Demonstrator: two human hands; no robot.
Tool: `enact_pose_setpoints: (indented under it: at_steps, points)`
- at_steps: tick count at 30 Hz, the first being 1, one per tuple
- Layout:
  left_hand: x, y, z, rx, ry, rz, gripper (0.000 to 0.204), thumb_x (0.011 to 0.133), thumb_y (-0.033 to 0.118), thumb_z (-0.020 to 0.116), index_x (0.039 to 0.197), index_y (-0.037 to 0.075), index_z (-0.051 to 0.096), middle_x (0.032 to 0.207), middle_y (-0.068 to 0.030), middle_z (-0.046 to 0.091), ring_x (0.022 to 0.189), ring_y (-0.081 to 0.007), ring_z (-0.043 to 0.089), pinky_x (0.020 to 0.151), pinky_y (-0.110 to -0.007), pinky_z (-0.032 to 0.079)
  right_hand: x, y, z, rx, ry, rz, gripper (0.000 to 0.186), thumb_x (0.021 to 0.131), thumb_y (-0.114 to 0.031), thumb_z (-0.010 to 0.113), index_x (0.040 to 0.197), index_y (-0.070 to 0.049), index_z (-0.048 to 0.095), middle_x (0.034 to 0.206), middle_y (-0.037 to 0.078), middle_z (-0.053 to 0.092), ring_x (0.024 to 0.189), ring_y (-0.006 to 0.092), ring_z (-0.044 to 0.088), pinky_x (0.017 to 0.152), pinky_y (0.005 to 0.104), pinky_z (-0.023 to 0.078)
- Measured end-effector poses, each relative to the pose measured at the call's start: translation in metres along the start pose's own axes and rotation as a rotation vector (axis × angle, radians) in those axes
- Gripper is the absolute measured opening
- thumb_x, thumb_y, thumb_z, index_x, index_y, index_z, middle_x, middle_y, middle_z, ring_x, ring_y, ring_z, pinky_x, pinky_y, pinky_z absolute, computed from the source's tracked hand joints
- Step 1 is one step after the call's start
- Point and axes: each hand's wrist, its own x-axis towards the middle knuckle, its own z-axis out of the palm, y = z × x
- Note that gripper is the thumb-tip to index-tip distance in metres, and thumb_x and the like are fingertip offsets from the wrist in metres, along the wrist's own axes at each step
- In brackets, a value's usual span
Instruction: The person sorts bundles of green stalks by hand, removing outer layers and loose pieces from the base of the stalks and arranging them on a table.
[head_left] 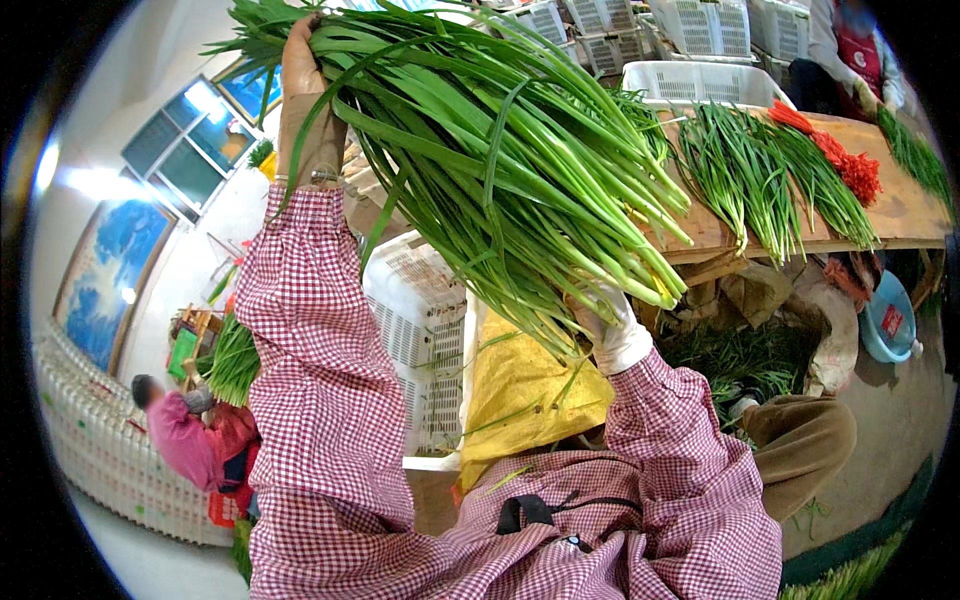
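A large bunch of garlic chives is lifted in front of me, slanting from its leafy tips at upper left to its pale stem ends at lower right. Bare-fingered, my left hand is raised high and closed around the leafy end; leaves hide part of its fingers. My right hand, in a white glove, is closed under the stem ends, its fingertips mostly covered by stems. Beyond it, smaller chive bunches lie on a wooden board, beside a pile of red ties.
A white plastic crate stands below my left forearm, with yellow sheeting beside it. Loose greens lie under the board, near a blue basin. Stacked crates fill the back. Other people work at far left and upper right.
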Motion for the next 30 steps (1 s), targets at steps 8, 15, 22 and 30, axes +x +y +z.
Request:
enact_pose_setpoints:
  at_steps: [8, 15, 22, 30]
  points:
    - [-0.008, -0.015, 0.002, -0.083, 0.056, -0.192, 0.017, 0.078, 0.017, 0.053, 0.085, 0.002, 0.056, 0.08, -0.0094, 0.06, 0.07, -0.0209, 0.058, 0.064, -0.034, 0.051, -0.018, -0.042, -0.005, -0.445, -0.18, -0.435, 0.037, 0.082, -0.006, 0.048, 0.119, -0.007, 0.041, 0.117, 0.013, 0.045, 0.106, 0.0229, 0.047, 0.089, 0.035, 0.043]
    - [0.012, -0.014, -0.025, -0.117, -0.306, -0.201, 0.026, 0.085, 0.02, 0.044, 0.098, 0.0, 0.052, 0.087, -0.0118, 0.06, 0.076, -0.0215, 0.061, 0.066, -0.035, 0.053, -0.01, -0.037, -0.001, -0.415, -0.049, -0.254, 0.029, 0.082, -0.01, 0.046, 0.111, -0.006, 0.046, 0.109, 0.014, 0.05, 0.097, 0.024, 0.052, 0.083, 0.0349, 0.045]
    - [0.016, -0.006, -0.03, 0.002, -0.209, -0.058, 0.02, 0.084, 0.018, 0.047, 0.095, 0.003, 0.055, 0.083, -0.0089, 0.06, 0.075, -0.0203, 0.06, 0.065, -0.035, 0.053, -0.003, -0.032, 0.007, -0.386, 0.071, -0.021, 0.024, 0.083, -0.015, 0.044, 0.103, -0.005, 0.052, 0.1, 0.014, 0.055, 0.088, 0.0251, 0.056, 0.077, 0.0349, 0.047]
    - [-0.027, 0.027, -0.001, 0.152, 0.093, 0.01, 0.02, 0.082, 0.021, 0.05, 0.092, 0.003, 0.056, 0.084, -0.0088, 0.06, 0.073, -0.0203, 0.06, 0.064, -0.034, 0.052, -0.026, -0.047, -0.008, -1.417, -0.326, 0.815, 0.029, 0.082, -0.02, 0.038, 0.094, -0.003, 0.059, 0.081, 0.012, 0.062, 0.072, 0.0269, 0.061, 0.069, 0.034, 0.049]
